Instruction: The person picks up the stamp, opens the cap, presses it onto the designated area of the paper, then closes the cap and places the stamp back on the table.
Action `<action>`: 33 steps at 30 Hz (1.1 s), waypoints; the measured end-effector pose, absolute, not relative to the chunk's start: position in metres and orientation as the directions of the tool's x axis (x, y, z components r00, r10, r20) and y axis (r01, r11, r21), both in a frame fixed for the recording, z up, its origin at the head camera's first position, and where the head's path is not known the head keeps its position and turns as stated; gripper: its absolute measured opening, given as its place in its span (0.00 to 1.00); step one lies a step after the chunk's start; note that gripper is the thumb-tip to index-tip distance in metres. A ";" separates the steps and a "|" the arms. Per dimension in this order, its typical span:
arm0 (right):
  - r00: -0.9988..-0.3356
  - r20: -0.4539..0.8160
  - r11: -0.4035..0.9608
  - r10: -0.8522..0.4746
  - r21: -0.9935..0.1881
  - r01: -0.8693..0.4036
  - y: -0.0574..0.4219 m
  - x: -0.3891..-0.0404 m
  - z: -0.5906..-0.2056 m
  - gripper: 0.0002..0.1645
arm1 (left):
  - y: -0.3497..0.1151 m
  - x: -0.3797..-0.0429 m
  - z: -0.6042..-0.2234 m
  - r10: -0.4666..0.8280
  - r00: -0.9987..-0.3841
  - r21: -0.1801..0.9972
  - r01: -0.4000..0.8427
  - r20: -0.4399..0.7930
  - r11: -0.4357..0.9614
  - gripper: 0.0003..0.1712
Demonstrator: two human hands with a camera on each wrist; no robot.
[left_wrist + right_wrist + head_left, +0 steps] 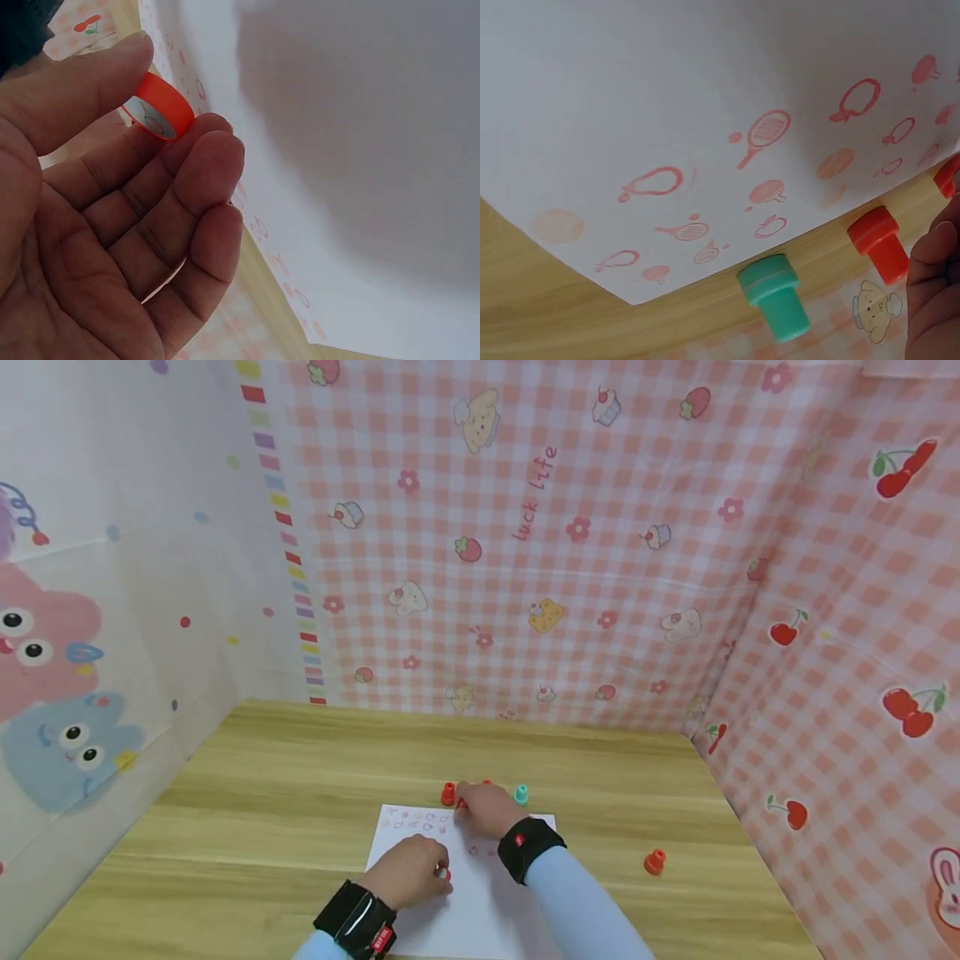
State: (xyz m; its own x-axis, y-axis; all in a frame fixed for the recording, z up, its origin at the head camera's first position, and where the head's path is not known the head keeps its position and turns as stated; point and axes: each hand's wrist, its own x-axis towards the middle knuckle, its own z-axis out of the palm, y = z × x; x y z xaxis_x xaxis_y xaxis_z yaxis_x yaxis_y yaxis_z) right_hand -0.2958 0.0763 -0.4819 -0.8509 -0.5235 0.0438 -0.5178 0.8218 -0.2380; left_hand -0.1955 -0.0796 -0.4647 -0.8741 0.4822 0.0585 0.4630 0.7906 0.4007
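Note:
My left hand (408, 872) is over the lower left of a white sheet of paper (480, 918). Its thumb and fingertips pinch a short red cap (171, 105), whose pale end bears a small line drawing. My right hand (491, 810) reaches to the paper's far edge and holds a red stamp (949, 176) at its fingertips, mostly hidden by the fingers. Small red prints of rackets, paddles and balls (769, 129) run along that edge. Beside the right hand stand another red stamp (881, 244) and a teal stamp (776, 296).
One more red stamp (448, 792) stands just left of the right hand's fingertips. An orange-red stamp (655, 862) stands apart on the wooden table (300, 777) to the right. Patterned cloth (525, 568) hangs behind and at both sides.

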 end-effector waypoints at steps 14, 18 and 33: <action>-0.934 0.040 0.786 -0.355 -0.528 -0.321 0.109 -0.280 -0.467 0.12 | -0.077 -0.201 -0.466 0.467 -0.869 0.406 0.491 0.165 0.771 0.09; -0.963 0.016 0.749 -0.268 -0.625 -0.218 0.117 -0.270 -0.465 0.11 | -0.075 -0.205 -0.465 0.432 -0.883 0.422 0.467 0.182 0.777 0.12; -0.980 -0.052 0.456 -0.191 -0.889 -0.042 0.137 -0.241 -0.470 0.12 | -0.065 -0.216 -0.461 0.378 -0.875 0.479 0.483 0.302 0.733 0.11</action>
State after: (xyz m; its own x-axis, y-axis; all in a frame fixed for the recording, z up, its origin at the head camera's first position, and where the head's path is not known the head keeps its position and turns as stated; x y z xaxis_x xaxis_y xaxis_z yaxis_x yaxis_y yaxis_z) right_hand -0.2405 0.1367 -0.4697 -0.9803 -0.1907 -0.0517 -0.0417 0.4557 -0.8891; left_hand -0.2162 -0.0645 -0.4607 -0.8749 0.3784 0.3021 0.4826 0.7330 0.4795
